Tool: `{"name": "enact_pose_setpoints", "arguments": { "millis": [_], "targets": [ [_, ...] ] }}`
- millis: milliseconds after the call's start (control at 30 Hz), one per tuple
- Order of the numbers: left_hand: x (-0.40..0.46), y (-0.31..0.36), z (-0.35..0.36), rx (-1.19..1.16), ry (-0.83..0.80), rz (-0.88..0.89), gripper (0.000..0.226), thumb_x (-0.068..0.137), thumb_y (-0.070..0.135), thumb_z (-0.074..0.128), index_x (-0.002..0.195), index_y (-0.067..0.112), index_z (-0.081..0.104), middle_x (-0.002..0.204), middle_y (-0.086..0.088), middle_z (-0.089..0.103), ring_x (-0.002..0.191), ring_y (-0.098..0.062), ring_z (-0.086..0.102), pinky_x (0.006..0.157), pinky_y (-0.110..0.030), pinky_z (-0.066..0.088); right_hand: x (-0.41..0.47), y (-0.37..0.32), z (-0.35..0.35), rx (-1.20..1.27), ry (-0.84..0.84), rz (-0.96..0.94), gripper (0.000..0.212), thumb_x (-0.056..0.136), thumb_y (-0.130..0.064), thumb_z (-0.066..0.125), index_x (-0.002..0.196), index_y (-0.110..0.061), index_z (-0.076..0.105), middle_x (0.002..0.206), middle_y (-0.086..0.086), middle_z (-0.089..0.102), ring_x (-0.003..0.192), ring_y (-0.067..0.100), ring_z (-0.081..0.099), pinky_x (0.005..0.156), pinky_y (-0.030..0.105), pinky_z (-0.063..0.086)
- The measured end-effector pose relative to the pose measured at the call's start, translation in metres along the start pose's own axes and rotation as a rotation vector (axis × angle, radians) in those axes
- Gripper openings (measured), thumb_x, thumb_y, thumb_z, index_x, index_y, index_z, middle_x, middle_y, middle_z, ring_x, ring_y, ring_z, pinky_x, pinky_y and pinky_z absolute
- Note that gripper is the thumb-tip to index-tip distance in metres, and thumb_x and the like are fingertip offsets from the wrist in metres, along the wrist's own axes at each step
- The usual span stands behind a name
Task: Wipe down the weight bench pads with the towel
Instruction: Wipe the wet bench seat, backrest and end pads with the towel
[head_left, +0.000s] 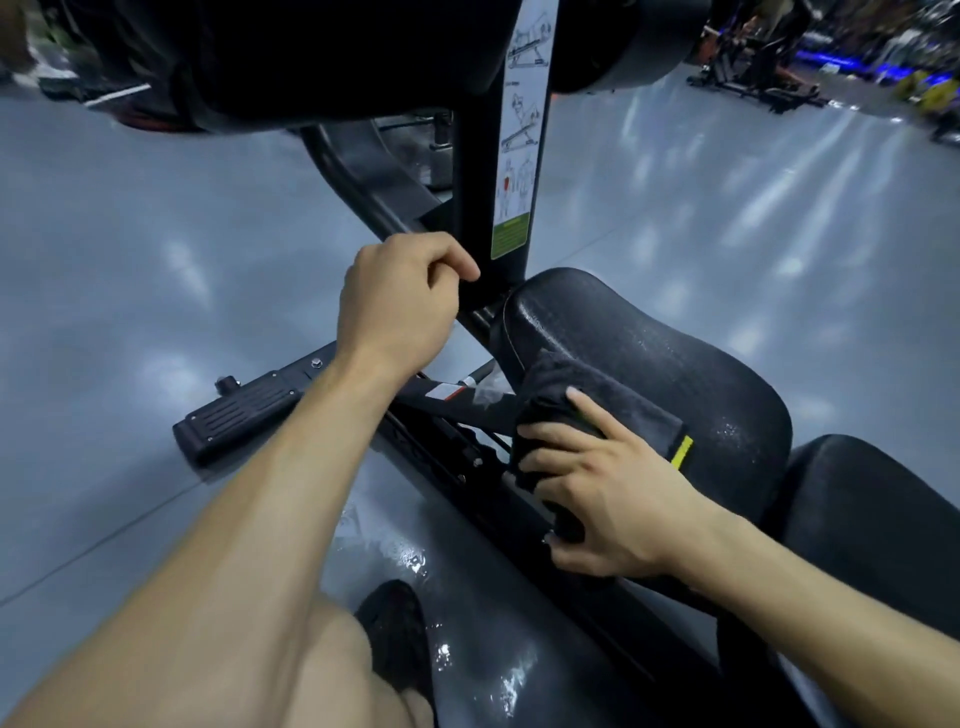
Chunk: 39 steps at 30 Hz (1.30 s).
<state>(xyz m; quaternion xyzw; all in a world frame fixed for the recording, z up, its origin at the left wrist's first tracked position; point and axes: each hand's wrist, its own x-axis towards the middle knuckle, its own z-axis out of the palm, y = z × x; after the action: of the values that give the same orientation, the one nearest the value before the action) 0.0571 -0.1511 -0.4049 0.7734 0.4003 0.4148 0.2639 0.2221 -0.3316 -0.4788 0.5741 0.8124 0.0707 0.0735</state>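
Observation:
A black seat pad (660, 343) of the weight bench lies right of centre, its surface speckled with wet drops. A second black pad (878, 514) begins at the right edge. My right hand (597, 488) holds a bunched black towel (582, 400) with a yellow tag against the seat pad's left side, fingers spread over the cloth. My left hand (400, 296) curls its fingers round the black upright post (475, 197) just left of the pad.
The post carries a white instruction sticker (522, 130). A dark padded roller (322, 57) hangs overhead. The bench frame and a black foot plate (244, 410) lie on the glossy grey floor (130, 260). My shoe (395, 629) is below. Other gym machines (769, 67) stand far right.

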Motion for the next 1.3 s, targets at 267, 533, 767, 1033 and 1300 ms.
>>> {"name": "enact_pose_setpoints", "arguments": {
  "millis": [267,533,767,1033,1300],
  "targets": [
    [-0.005,-0.006,-0.001,-0.001,0.007,-0.002,0.035,0.086,0.01,0.05,0.082,0.032,0.077,0.064,0.014,0.066,0.062,-0.007,0.06,0.065,-0.028,0.051,0.134,0.035,-0.025,-0.123,-0.057,0.244,0.055,0.083,-0.066,0.052,0.117,-0.029,0.074,0.148,-0.01,0.052,0.155,0.015,0.016,0.124,0.055,-0.008],
    [-0.002,-0.013,0.012,0.017,-0.233,0.004,0.039,0.088,0.008,0.049,0.083,0.035,0.077,0.068,0.022,0.065,0.066,-0.004,0.059,0.065,-0.023,0.042,-0.019,-0.026,0.007,-0.051,0.053,0.211,0.033,0.072,-0.043,0.062,0.096,-0.026,0.076,0.151,-0.01,0.052,0.155,0.024,0.022,0.121,0.06,0.019],
    [0.008,-0.035,0.005,0.058,-0.266,0.022,0.039,0.087,0.009,0.05,0.082,0.038,0.075,0.072,0.011,0.071,0.066,-0.011,0.063,0.062,-0.027,0.047,-0.016,-0.02,0.007,-0.052,0.095,0.29,0.056,0.071,-0.048,0.062,0.126,-0.039,0.066,0.168,-0.012,0.021,0.157,0.027,0.011,0.12,0.064,0.017],
    [-0.005,-0.012,0.011,0.053,-0.262,0.078,0.035,0.089,0.011,0.051,0.085,0.034,0.078,0.079,0.016,0.073,0.076,-0.002,0.064,0.064,-0.016,0.044,0.092,0.004,-0.003,-0.163,0.054,0.468,0.055,0.083,-0.053,0.059,0.135,-0.035,0.059,0.171,-0.005,0.002,0.157,0.033,-0.009,0.118,0.069,0.003],
    [-0.019,0.019,0.034,0.009,-0.355,0.108,0.038,0.087,0.007,0.052,0.083,0.034,0.078,0.065,0.012,0.07,0.054,-0.005,0.059,0.051,-0.011,0.04,-0.073,-0.059,0.032,-0.09,0.211,0.535,0.069,0.081,-0.032,0.067,0.147,-0.038,0.049,0.17,0.0,0.013,0.155,0.037,0.014,0.117,0.062,0.025]
  ]
}}
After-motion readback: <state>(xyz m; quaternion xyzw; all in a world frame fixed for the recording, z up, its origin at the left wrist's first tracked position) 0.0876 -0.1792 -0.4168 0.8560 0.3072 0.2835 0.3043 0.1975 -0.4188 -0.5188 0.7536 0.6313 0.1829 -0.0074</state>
